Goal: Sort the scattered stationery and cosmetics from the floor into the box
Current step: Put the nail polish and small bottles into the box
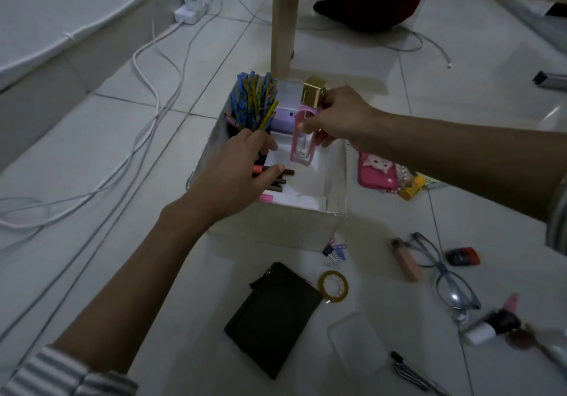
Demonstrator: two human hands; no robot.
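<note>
An open white box [336, 177] sits on the tiled floor, with a bundle of pencils [256, 101] standing in its far left corner beside a lilac item [283, 119]. My right hand [340, 116] holds a pink perfume bottle [302, 144] with a gold cap upright over the box's middle. My left hand [236, 168] reaches into the box's left side, fingers resting on several pens [283, 177] lying there.
Near the box lie a dark wallet [273, 319], a tape roll [333, 285], binder clips [334, 251], glasses [441, 273], a pink lipstick tube [406, 260], a pink phone case [376, 171] and small bottles [491, 325]. A table leg [283, 21] stands behind; cables [147, 88] run at left.
</note>
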